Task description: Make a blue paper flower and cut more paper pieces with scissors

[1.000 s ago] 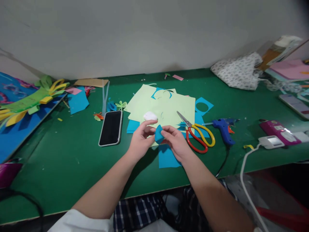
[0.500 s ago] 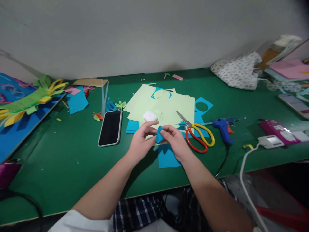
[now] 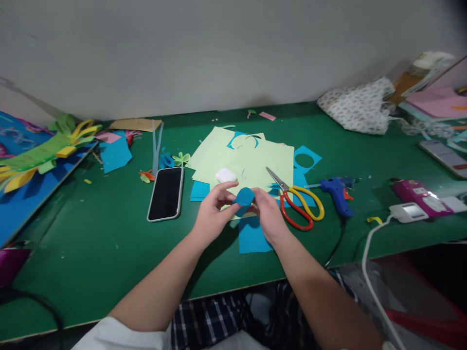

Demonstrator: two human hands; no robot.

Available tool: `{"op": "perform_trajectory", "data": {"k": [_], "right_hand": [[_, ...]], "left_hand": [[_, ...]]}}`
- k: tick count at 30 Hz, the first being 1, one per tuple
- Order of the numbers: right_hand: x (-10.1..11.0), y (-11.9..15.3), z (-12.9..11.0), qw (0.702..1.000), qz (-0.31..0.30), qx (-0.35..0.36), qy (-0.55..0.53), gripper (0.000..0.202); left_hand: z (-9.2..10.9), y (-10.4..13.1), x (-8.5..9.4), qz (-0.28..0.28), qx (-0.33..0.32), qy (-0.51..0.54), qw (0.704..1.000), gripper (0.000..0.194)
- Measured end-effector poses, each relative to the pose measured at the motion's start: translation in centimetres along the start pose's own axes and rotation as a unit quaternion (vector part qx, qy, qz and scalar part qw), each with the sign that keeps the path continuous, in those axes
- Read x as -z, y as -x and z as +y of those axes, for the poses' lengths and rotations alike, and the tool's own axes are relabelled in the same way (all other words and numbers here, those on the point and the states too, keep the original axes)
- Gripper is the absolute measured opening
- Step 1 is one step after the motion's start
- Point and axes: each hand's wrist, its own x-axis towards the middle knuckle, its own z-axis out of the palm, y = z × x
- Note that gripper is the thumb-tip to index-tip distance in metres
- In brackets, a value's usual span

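A small rounded piece of blue paper [image 3: 244,197] is held up between both hands. My left hand [image 3: 213,211] pinches its left edge between thumb and fingers. At its right edge, the fingers of my right hand [image 3: 268,211] are closed on it. Beneath and beyond the hands lie pale green sheets [image 3: 270,155], with a white rounded case [image 3: 226,175] on them. Open scissors [image 3: 297,194] with red and yellow handles rest just right of my right hand. Below the hands a blue sheet [image 3: 253,236] lies on the table.
A phone [image 3: 166,194] lies left of the sheets. A blue glue gun [image 3: 337,194] with a black cord is on the right, near a magenta box [image 3: 419,198] and a white cable. Paper flowers and scraps lie at left; a patterned pouch [image 3: 359,107] is at the back right.
The blue piece has gone from folded over to more opened out, its round face now showing. My right hand's fingers have shifted slightly at its right edge.
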Motion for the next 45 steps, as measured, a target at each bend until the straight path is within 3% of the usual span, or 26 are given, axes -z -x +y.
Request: {"op": "perform_trajectory", "data": {"k": [4, 12, 23, 30, 32, 34, 36, 38, 41, 45], "right_hand": [[0.3, 0.0, 0.0, 0.998, -0.052, -0.005, -0.022, 0.033], [0.4, 0.0, -0.2, 0.994, -0.062, -0.058, -0.070, 0.031], [0.1, -0.1, 0.0, 0.996, -0.008, -0.064, -0.064, 0.021], [-0.4, 0.1, -0.6, 0.993, 0.000, -0.098, -0.066, 0.030], [-0.5, 0.2, -0.7, 0.997, 0.018, -0.067, -0.045, 0.030], [-0.4, 0.3, -0.8, 0.998, 0.059, 0.019, 0.017, 0.022], [-0.3, 0.4, -0.7, 0.981, 0.087, 0.125, 0.117, 0.010], [-0.2, 0.6, -0.6, 0.955, 0.075, 0.195, 0.211, 0.003], [-0.2, 0.8, -0.3, 0.932, 0.045, 0.229, 0.277, 0.013], [-0.2, 0.8, -0.2, 0.930, 0.049, 0.227, 0.284, 0.018]], "left_hand": [[0.0, -0.2, 0.1, 0.000, 0.023, 0.075, 0.997, 0.046], [0.1, -0.1, 0.1, -0.008, 0.027, 0.092, 0.995, 0.047], [0.2, 0.1, -0.1, -0.018, 0.017, 0.085, 0.996, 0.045], [0.3, 0.1, -0.2, -0.008, 0.015, 0.029, 0.999, 0.037], [0.1, -0.1, -0.2, -0.008, 0.039, 0.059, 0.997, 0.037], [-0.2, -0.3, -0.2, 0.007, 0.084, 0.112, 0.990, 0.037], [-0.5, -0.6, -0.1, 0.021, 0.143, 0.173, 0.974, 0.040], [-0.5, -0.8, 0.0, 0.031, 0.195, 0.227, 0.954, 0.043], [-0.5, -1.0, 0.1, 0.051, 0.217, 0.270, 0.937, 0.045], [-0.5, -0.9, 0.1, 0.063, 0.203, 0.258, 0.943, 0.044]]}}
